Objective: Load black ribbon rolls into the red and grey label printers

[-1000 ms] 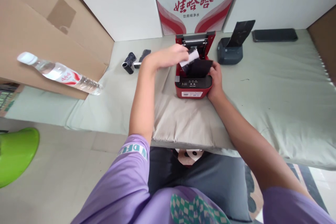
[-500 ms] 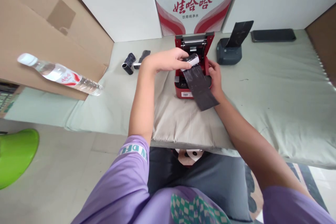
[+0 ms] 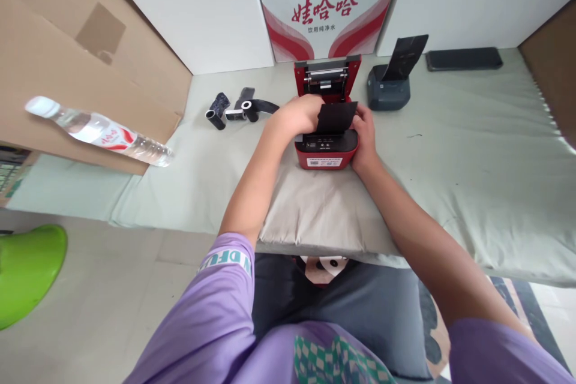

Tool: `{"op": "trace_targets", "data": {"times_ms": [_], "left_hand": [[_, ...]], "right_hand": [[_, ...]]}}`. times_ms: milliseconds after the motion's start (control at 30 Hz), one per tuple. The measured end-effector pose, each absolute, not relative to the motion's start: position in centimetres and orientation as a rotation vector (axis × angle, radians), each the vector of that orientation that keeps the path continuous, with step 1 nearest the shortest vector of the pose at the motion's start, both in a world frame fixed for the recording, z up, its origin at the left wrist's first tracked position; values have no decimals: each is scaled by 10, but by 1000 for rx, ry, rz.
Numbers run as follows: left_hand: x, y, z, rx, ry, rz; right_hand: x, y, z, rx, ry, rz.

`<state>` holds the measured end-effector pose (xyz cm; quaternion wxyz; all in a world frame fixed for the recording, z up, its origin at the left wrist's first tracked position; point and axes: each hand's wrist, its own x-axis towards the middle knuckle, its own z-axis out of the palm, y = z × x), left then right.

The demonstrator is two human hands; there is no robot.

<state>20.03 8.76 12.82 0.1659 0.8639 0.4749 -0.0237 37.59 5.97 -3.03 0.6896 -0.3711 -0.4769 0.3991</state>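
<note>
My left hand [image 3: 300, 119] hides the red printer's [image 3: 327, 150] left side; its label text is too small to read.

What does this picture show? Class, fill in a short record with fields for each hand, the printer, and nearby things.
Left hand: on the black paper strip at the red printer
Right hand: against the printer's right side
Printer lid: open, raised at the back
Surface: grey-green cloth
Nearby: black rolls, dark printer, water bottle

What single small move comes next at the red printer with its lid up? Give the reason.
Probably swing the red printer's lid down: the black paper strip already lies over the front edge, with the left hand and right hand flanking the body.
</note>
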Motion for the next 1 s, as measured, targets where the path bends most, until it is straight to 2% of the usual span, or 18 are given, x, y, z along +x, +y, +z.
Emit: {"op": "trace_targets", "data": {"times_ms": [200, 600, 867, 1000], "left_hand": [[213, 77, 134, 2505, 1453, -193], [216, 74, 137, 2497, 1469, -134], [183, 61, 177, 2299, 1193, 61], [173, 49, 192, 2324, 1085, 49]], "right_hand": [[376, 63, -33, -829, -1048, 920], [377, 62, -31, -849, -1063, 908], [378, 56, -24, -831, -1072, 935], [384, 64, -32, -862, -1053, 922]]}}
